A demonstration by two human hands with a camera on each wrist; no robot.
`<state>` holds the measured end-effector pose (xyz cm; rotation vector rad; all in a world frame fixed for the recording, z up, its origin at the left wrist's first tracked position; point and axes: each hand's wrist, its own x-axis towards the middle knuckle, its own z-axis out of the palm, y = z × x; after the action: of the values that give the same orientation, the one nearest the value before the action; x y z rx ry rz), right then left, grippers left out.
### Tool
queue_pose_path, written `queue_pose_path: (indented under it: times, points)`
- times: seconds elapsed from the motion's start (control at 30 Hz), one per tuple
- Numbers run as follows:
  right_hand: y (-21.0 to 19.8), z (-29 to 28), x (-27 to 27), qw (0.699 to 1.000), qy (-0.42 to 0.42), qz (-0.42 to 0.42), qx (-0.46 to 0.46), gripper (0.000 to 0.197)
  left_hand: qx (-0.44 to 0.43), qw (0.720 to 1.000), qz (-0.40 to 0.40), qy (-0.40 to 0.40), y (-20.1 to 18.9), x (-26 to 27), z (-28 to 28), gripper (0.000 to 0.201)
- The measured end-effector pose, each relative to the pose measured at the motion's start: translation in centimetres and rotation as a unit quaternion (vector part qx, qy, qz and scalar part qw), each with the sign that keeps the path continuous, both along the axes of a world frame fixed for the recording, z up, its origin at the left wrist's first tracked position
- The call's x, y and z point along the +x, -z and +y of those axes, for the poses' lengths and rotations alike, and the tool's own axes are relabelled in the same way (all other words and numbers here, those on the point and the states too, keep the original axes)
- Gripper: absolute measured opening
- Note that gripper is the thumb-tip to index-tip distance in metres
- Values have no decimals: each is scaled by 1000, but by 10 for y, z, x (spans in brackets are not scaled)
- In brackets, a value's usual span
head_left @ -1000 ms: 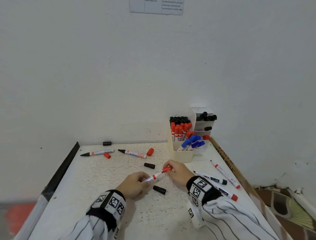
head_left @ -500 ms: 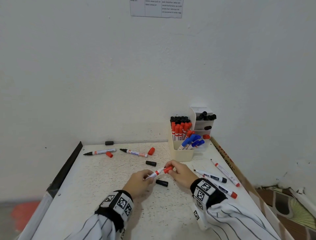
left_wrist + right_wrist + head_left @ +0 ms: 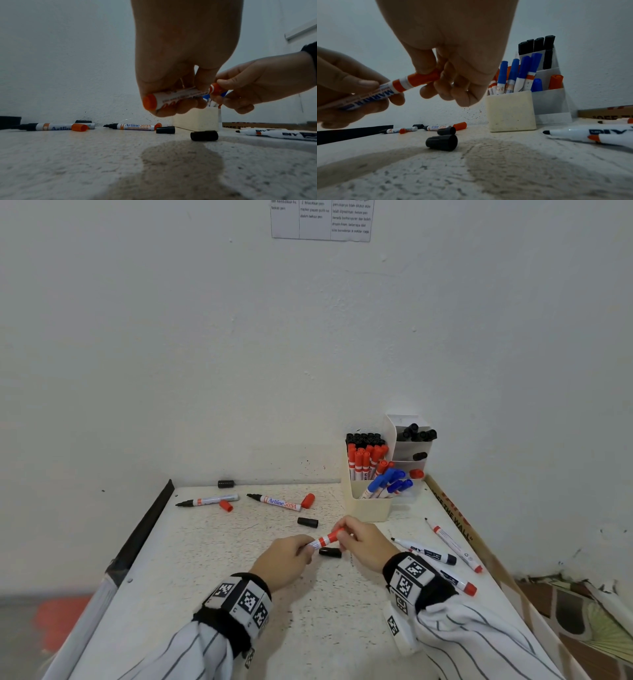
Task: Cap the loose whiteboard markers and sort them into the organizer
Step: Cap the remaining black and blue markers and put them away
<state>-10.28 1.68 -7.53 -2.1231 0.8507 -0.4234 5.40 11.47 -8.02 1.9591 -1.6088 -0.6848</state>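
Observation:
Both hands hold one red whiteboard marker (image 3: 324, 540) (image 3: 180, 96) (image 3: 397, 86) above the table's middle. My left hand (image 3: 291, 556) (image 3: 173, 86) grips its white barrel. My right hand (image 3: 359, 541) (image 3: 447, 75) pinches the red cap (image 3: 335, 534) (image 3: 423, 79), which sits on the marker's tip end. The cream organizer (image 3: 371, 505) (image 3: 510, 112) stands at the back right, filled with black, red and blue markers. A black cap (image 3: 330, 552) (image 3: 441, 140) lies on the table just under the hands.
Two uncapped Artline markers (image 3: 275, 502) (image 3: 207, 500) lie at the back left with red caps (image 3: 307, 500) (image 3: 225, 505) and black caps (image 3: 307, 522) (image 3: 225, 483) nearby. Three more markers (image 3: 424, 550) (image 3: 452, 544) (image 3: 457, 582) lie at the right. A cardboard edge (image 3: 455, 518) borders the table's right side.
The hands and the red marker have drifted slightly forward over the black cap. The right hand has closed further round the red cap, so less of it shows.

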Motion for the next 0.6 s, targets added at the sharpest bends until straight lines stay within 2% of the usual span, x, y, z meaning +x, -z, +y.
queue_pose_path:
  times: [0.1, 0.17, 0.23, 0.37, 0.5, 0.57, 0.6]
  points:
    - [-9, 5, 3, 999, 34, 4, 0, 40, -17, 1000, -12, 12, -3, -6, 5, 22]
    - [-14, 10, 6, 998, 53, -15, 4, 45, -33, 998, -57, 15, -5, -11, 8, 23]
    - [-17, 14, 9, 998, 48, -29, 8, 44, -36, 998, -46, 15, -8, -16, 9, 26]
    - [-21, 18, 8, 999, 10, -42, 1, 42, 21, 993, 111, 24, -20, -21, 13, 37]
    - [-23, 20, 4, 998, -19, -62, -21, 38, 103, 940, 325, 24, -25, -22, 16, 42]
    - [-23, 19, 2, 997, -29, -60, -36, 37, 122, 925, 358, 37, -26, -21, 13, 44]
    - [-23, 17, 0, 997, -32, -57, -43, 36, 121, 928, 350, 45, -27, -22, 11, 44]
